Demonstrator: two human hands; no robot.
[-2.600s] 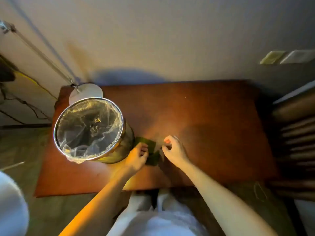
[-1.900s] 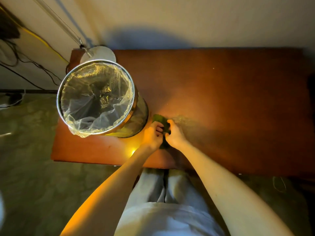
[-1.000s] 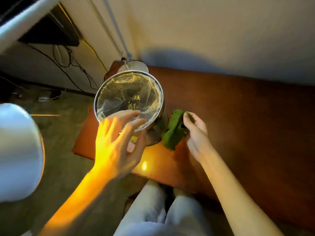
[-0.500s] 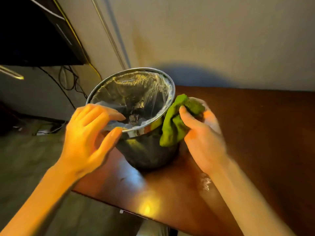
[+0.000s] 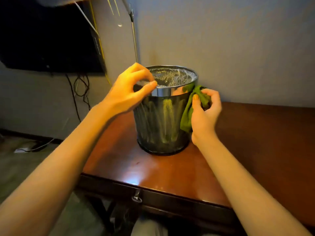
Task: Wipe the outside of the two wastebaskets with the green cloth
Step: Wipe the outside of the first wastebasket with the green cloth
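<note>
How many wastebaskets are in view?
1: the wastebasket on the table, left hand on its rim, right hand holding the cloth against it. No second one visible.

You can see one shiny wastebasket (image 5: 160, 123) with one clear bag (image 5: 172, 76) inside it. There is one green cloth (image 5: 186, 116). You have two hands here: one left hand (image 5: 126, 92) and one right hand (image 5: 204, 114). There is one brown table (image 5: 170, 171) with one drawer pull (image 5: 136, 196).
</note>
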